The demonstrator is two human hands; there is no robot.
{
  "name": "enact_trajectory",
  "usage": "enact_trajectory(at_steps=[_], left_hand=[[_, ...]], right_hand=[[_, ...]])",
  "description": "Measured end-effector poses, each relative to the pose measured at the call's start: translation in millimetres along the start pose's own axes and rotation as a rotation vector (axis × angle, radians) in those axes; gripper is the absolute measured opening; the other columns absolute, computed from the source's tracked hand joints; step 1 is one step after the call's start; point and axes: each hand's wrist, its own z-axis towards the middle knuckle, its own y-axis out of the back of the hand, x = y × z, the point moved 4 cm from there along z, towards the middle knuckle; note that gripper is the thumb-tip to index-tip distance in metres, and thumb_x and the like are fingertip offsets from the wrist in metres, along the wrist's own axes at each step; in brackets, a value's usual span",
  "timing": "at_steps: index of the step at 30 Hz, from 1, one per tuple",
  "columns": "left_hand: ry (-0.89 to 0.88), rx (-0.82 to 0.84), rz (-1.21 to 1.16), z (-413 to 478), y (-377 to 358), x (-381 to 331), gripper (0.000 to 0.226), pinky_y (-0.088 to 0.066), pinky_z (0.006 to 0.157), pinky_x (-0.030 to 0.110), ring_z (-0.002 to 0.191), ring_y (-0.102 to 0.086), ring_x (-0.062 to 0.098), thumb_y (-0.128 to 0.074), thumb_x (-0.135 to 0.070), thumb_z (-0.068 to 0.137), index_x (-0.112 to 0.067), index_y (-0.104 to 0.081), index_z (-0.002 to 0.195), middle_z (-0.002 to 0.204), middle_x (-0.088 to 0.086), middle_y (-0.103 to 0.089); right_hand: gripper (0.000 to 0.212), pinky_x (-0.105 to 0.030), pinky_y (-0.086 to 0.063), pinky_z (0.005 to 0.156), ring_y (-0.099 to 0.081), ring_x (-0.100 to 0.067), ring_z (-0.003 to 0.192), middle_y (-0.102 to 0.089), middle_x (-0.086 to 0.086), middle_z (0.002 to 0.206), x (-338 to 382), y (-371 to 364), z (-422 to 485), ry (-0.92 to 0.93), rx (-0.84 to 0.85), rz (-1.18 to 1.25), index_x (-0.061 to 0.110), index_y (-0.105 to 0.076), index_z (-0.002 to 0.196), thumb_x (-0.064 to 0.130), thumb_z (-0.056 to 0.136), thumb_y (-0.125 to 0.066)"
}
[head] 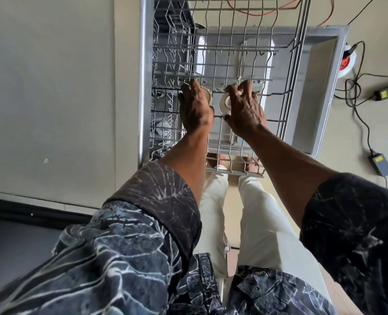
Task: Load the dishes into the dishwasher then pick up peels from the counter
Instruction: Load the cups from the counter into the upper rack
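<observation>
Nearest the camera are two patterned dark sleeves (143, 223) and two pale trouser legs (261, 223), the person standing at the near edge of a pulled-out wire rack (225, 64). Two hands reach into that rack side by side, each on one cup, so two cups in all. The left hand (195, 108) lies palm-down over a cup (207, 95) and hides most of it; only a curved pale edge shows, and its facing cannot be told. Its fingers curl around the cup. The right hand (245, 110) grips a white cup (226, 103) whose round end faces up toward the camera, its long axis roughly vertical, among the tines. Beneath the rack lies the open dishwasher door (320, 87). Farther right on the floor are two dark power adapters (380, 163) with black cables (356, 92), and a white-and-orange socket reel (347, 62).
</observation>
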Motion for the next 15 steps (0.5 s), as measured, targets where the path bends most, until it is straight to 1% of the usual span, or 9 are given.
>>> enact_trajectory(at_steps=[2,3,5,7,9,10,11,13,15], left_hand=[[-0.001,-0.027,-0.017,1.8,-6.0,5.9,0.076,-0.004,0.125,0.027,0.154,-0.018,0.023,-0.022,-0.063,0.102,-0.013,-0.028,0.158,0.166,0.009,-0.025],[-0.011,-0.051,0.025,-1.5,-4.1,3.8,0.079,-0.009,0.126,0.032,0.153,-0.020,0.023,-0.021,-0.065,0.100,-0.011,-0.030,0.156,0.164,0.010,-0.028],[-0.023,-0.038,0.084,-10.1,2.8,-6.0,0.063,-0.011,0.125,0.036,0.152,-0.021,0.027,-0.024,-0.049,0.108,-0.009,-0.032,0.156,0.163,0.013,-0.029],[-0.001,-0.038,0.099,-13.1,10.3,-9.2,0.052,-0.015,0.125,0.038,0.153,-0.016,0.030,-0.031,-0.025,0.109,-0.013,-0.024,0.159,0.166,0.014,-0.021],[0.017,-0.066,0.210,-11.4,13.5,-8.1,0.071,-0.021,0.125,0.041,0.154,-0.011,0.033,-0.040,0.004,0.099,-0.020,-0.013,0.161,0.168,0.013,-0.011],[0.004,-0.057,0.241,-12.0,14.6,-8.9,0.078,-0.026,0.124,0.043,0.154,-0.013,0.035,-0.042,0.010,0.095,-0.020,-0.013,0.161,0.167,0.014,-0.012],[-0.010,-0.059,0.259,-12.8,16.9,-9.8,0.077,-0.029,0.122,0.044,0.153,-0.015,0.035,-0.042,0.010,0.095,-0.019,-0.015,0.161,0.167,0.016,-0.013],[-0.008,-0.055,0.264,-13.7,16.9,-9.4,0.069,-0.026,0.123,0.042,0.153,-0.017,0.034,-0.038,0.004,0.101,-0.019,-0.014,0.161,0.167,0.016,-0.014],[0.022,-0.057,0.227,-13.3,17.7,-8.7,0.056,-0.027,0.122,0.042,0.152,-0.019,0.031,-0.032,-0.006,0.107,-0.019,-0.021,0.159,0.165,0.015,-0.019]], right_hand=[[0.075,-0.036,-0.051,0.068,-0.055,-0.035,0.105,-0.035,-0.016,0.138,1.0,0.5,-1.0,0.002,-0.017,0.013,0.021,-0.039,0.139,0.016,0.078,-0.083],[0.075,-0.037,-0.052,0.068,-0.055,-0.034,0.105,-0.036,-0.016,0.138,2.1,0.8,-1.4,0.009,-0.029,0.020,0.021,-0.040,0.138,0.016,0.077,-0.084],[0.073,-0.039,-0.055,0.069,-0.054,-0.034,0.105,-0.036,-0.016,0.137,4.5,0.6,-1.8,0.029,-0.049,0.025,0.021,-0.042,0.136,0.013,0.076,-0.083],[0.072,-0.040,-0.056,0.072,-0.054,-0.034,0.107,-0.036,-0.016,0.139,5.3,-0.8,-1.0,0.039,-0.050,0.025,0.021,-0.042,0.136,0.008,0.077,-0.081],[0.074,-0.039,-0.055,0.076,-0.054,-0.035,0.111,-0.033,-0.016,0.142,3.7,-3.2,1.0,0.036,-0.035,0.029,0.023,-0.041,0.137,0.007,0.077,-0.081],[0.076,-0.038,-0.054,0.077,-0.054,-0.035,0.113,-0.032,-0.016,0.144,3.0,-4.3,2.2,0.035,-0.027,0.029,0.024,-0.040,0.138,0.007,0.077,-0.081],[0.077,-0.036,-0.052,0.078,-0.054,-0.035,0.115,-0.031,-0.016,0.146,2.5,-5.1,3.4,0.034,-0.018,0.026,0.025,-0.039,0.139,0.007,0.077,-0.082],[0.080,-0.035,-0.052,0.077,-0.053,-0.035,0.116,-0.030,-0.017,0.147,2.7,-5.2,4.6,0.035,-0.011,0.013,0.026,-0.038,0.140,0.006,0.077,-0.082],[0.080,-0.040,-0.057,0.079,-0.054,-0.036,0.116,-0.030,-0.017,0.147,3.5,-4.8,4.5,0.038,-0.008,0.002,0.027,-0.037,0.141,0.006,0.077,-0.082]])
